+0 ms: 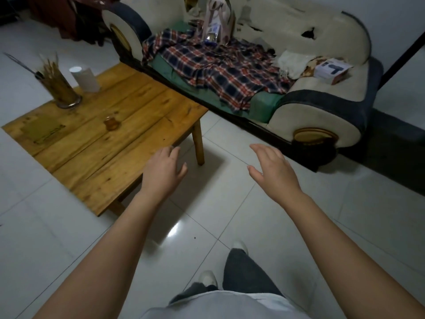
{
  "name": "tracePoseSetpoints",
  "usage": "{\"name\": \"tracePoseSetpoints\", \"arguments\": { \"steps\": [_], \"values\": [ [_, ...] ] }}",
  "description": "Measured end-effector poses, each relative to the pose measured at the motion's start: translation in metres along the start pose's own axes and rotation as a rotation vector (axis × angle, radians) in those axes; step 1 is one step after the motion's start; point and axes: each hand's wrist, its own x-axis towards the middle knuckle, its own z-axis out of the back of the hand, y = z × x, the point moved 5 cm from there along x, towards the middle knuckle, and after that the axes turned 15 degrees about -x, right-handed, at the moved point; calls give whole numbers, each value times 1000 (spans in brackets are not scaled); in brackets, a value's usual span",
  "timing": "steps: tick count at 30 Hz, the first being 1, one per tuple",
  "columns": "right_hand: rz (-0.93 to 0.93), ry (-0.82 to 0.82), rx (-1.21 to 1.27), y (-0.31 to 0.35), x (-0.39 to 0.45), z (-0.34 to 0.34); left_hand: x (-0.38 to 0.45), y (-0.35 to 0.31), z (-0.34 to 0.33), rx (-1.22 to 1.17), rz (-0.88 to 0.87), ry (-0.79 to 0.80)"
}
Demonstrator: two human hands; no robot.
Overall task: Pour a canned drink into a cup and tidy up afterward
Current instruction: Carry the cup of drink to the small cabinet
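Both hands empty: left hand (163,168) open, fingers loosely spread over the near corner of the wooden table (96,143); right hand (273,168) open, palm down above the tiled floor (230,217). No can in view. Small amber glass (111,123) stands mid-table, well apart from either hand; cannot tell if it holds drink. Behind it, a holder of chopsticks (61,88) and a white paper roll (85,79). Sofa (322,111) with plaid cloth (218,70) beyond. Judgement: 0 steps visibly done, or pouring finished and can gone; frame cannot settle which.
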Motion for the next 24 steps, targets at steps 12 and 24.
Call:
{"name": "tracePoseSetpoints", "arguments": {
  "steps": [12,24],
  "values": [
    [245,-20,19,22,234,-29,147,82,17,8,260,-72],
    [608,78,137,125,428,-58,226,173,55,-57,649,-262]
  ]
}}
